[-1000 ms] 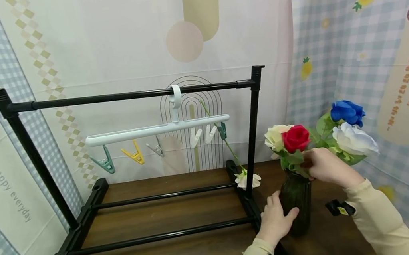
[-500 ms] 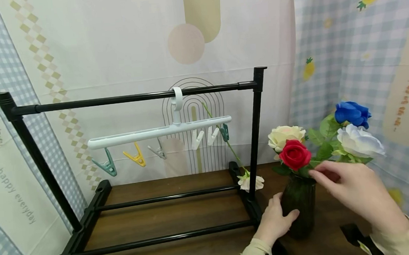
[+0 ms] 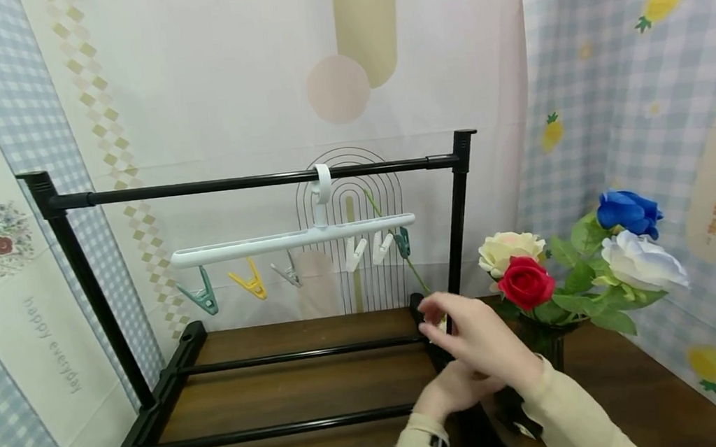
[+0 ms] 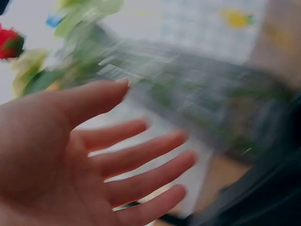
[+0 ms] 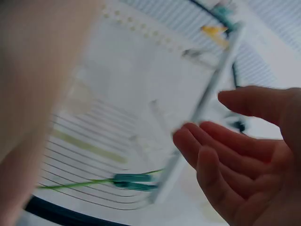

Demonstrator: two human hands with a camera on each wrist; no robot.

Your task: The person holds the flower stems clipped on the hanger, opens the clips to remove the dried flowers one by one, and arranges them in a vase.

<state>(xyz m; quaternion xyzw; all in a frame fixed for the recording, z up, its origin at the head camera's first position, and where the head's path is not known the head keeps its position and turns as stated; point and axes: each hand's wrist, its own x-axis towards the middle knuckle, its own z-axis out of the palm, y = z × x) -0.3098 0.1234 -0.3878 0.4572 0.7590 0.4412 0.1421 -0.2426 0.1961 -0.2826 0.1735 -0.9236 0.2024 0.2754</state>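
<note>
My right hand (image 3: 483, 340) is in the air in front of the rack's right post, fingers loosely bent and holding nothing. It overlaps my left hand (image 3: 450, 393) in the head view. In the left wrist view the left hand's fingers are spread, beside the dark glass vase (image 4: 188, 89), which is blurred. The vase holds a red rose (image 3: 527, 282), a cream rose (image 3: 512, 252), a white-blue rose (image 3: 641, 261) and a blue rose (image 3: 630, 213). A green clip (image 3: 403, 242) on the white hanger (image 3: 296, 239) grips an upside-down flower's stem (image 3: 416, 275); its bloom is mostly hidden behind my right hand.
A black rack (image 3: 254, 183) carries the hanger on its top bar. More clips hang from it, among them a yellow clip (image 3: 249, 280) and a green clip (image 3: 201, 292) at the left. The brown table (image 3: 295, 386) lies below; patterned cloths stand behind.
My right hand has left the flowers in the vase and moved left toward the rack's post. The left hand has moved slightly left. The head view has shifted a little.
</note>
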